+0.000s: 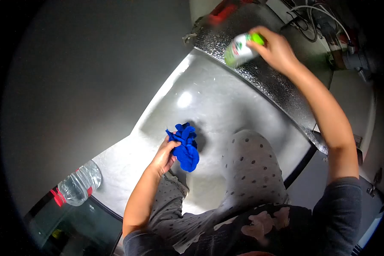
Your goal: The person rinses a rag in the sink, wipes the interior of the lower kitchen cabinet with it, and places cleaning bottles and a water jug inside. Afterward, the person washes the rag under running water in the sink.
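A crumpled blue cloth (pixel 186 147) is gripped in my left hand (pixel 165 154), above the pale floor and in front of my knees. Up at the right, my right hand (pixel 275 48) is wrapped round the bright green cap of a white and green bottle (pixel 240 50). The bottle is tilted and slightly blurred, over the shiny textured foil surface (pixel 269 81). Its label is too blurred to read.
A large clear bottle with a red cap (pixel 79 183) lies on its side at the lower left, beside a dark glass panel (pixel 72 222). A grey wall (pixel 94 72) rises at the left. Cables (pixel 318 21) and pipes fill the upper right.
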The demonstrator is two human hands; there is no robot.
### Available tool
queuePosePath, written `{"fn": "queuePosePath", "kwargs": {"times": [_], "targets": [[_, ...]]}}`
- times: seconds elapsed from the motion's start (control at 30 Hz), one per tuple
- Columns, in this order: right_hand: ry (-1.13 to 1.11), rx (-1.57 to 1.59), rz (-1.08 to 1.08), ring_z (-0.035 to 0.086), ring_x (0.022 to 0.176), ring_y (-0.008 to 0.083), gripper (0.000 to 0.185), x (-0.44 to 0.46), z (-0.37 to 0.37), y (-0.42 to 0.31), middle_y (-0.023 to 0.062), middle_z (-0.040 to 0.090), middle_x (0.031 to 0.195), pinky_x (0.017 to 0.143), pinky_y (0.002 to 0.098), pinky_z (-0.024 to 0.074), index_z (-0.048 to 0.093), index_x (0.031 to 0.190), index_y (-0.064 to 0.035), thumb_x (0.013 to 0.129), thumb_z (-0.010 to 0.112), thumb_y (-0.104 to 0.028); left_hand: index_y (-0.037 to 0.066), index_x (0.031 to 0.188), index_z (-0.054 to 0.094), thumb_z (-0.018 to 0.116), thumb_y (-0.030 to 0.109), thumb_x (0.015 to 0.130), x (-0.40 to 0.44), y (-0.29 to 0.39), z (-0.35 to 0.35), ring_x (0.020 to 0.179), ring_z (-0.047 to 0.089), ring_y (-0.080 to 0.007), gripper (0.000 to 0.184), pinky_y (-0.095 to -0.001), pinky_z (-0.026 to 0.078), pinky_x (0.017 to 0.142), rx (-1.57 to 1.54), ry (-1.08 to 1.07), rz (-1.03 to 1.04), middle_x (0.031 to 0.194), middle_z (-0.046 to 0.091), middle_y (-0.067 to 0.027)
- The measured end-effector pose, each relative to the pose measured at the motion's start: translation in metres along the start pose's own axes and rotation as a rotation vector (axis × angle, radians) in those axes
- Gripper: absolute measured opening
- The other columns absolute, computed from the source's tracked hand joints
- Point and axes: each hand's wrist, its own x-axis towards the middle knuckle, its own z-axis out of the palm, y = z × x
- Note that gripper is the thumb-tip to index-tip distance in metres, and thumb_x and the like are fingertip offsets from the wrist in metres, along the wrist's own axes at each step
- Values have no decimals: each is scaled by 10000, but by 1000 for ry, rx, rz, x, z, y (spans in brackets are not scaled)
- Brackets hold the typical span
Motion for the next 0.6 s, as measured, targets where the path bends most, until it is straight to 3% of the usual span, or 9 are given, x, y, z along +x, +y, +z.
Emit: {"fn": "queuePosePath", "kwargs": {"times": [0.1, 0.23, 0.3, 0.33, 0.4, 0.43, 0.53, 0.57, 0.6], "targets": [[89, -27, -61, 597, 737, 265, 327, 69, 32, 6, 136, 615, 819, 661, 357, 458, 562, 1002, -90, 819, 592, -360, 76, 1263, 340, 535, 56, 785, -11, 1, 6, 891, 591, -147, 517, -252, 514, 748, 0, -24, 40, 1026, 546, -82], [159, -81, -65, 595, 768, 268, 391, 115, 59, 13, 142, 603, 879, 671, 367, 459, 540, 1029, -74, 802, 603, -386, 84, 1256, 351, 547, 60, 793, -19, 4, 5, 838, 582, -119, 504, -226, 497, 692, 30, -1, 50, 996, 547, -59], [86, -29, 218, 494, 1078, 339, 410, 127, 56, 2, 148, 525, 1173, 907, 423, 398, 507, 1165, -78, 810, 558, -276, 87, 1254, 354, 547, 60, 793, -22, 8, 10, 814, 579, -110, 500, -218, 490, 663, 10, 10, 70, 988, 548, -55], [76, -28, 219, 494, 1078, 339, 410, 123, 57, -2, 148, 525, 1173, 907, 423, 398, 507, 1165, -78, 810, 558, -276, 90, 1251, 357, 547, 59, 794, -21, 9, 10, 791, 575, -101, 496, -210, 482, 635, -8, 19, 84, 980, 548, -51], [552, -43, 192, 532, 977, 374, 428, 108, 60, -12, 185, 558, 1077, 847, 413, 426, 553, 1059, -62, 759, 638, -354, 90, 1256, 353, 546, 57, 795, -12, -1, 0, 784, 573, -101, 501, -211, 480, 627, -53, 37, 96, 981, 548, -50], [522, -49, -37, 571, 770, 251, 492, 97, 61, 3, 142, 564, 935, 667, 354, 457, 500, 1073, -25, 777, 617, -399, 90, 1260, 349, 544, 54, 795, -8, -3, -3, 778, 571, -101, 505, -211, 479, 619, -87, 46, 125, 981, 547, -49], [224, 235, -62, 481, 804, 155, 567, -12, 86, -41, 100, 493, 953, 712, 292, 436, 432, 1174, -11, 725, 679, -252, 92, 1272, 335, 543, 66, 806, -6, -2, 7, 776, 567, -99, 511, -208, 476, 617, -135, 40, 178, 975, 549, -45], [-206, 586, 117, 447, 1155, 311, 695, -47, 102, -54, 206, 417, 1268, 949, 370, 376, 338, 1308, -10, 772, 651, -323, 92, 1272, 335, 543, 66, 806, -3, -2, 9, 776, 567, -99, 511, -208, 476, 617, -138, 34, 182, 975, 549, -45], [-501, 447, 53, 443, 1153, 321, 744, -68, 112, -68, 207, 415, 1258, 972, 372, 352, 297, 1346, -44, 773, 657, -352, 88, 1282, 334, 549, 90, 817, 1, 0, 12, 821, 574, -120, 513, -228, 489, 660, -87, 47, 190, 1009, 545, -57]]}}
